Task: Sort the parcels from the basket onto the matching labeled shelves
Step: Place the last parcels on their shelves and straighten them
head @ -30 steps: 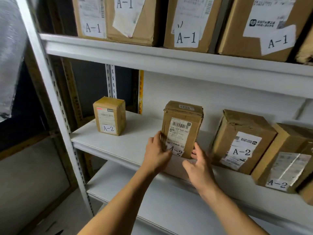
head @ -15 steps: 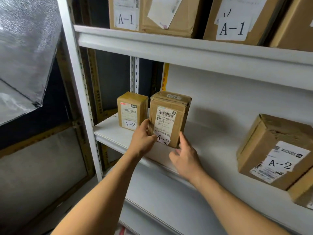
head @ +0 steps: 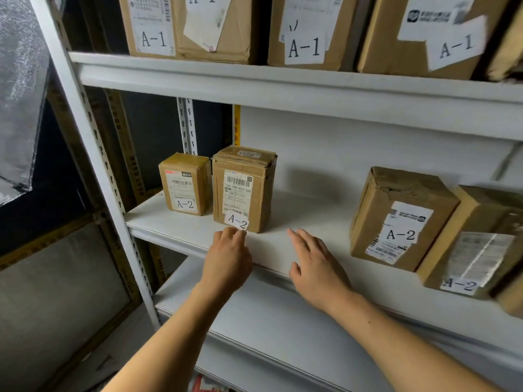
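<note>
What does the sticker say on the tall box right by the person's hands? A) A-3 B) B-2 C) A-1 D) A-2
D: the white sticker at the bottom front of the tall box reads A-2, just above the left hand, like the small box beside it.

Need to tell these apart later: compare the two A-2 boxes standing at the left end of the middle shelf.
The left box is shorter and narrower; the right box stands taller. The left box's A-2 mark lies flat on its front label; the right box's A-2 tag hangs at the bottom edge, curling off, with the left hand at it. The right box's cardboard looks more creased. Both are brown, upright, side by side on the shelf, labels facing out.
</note>
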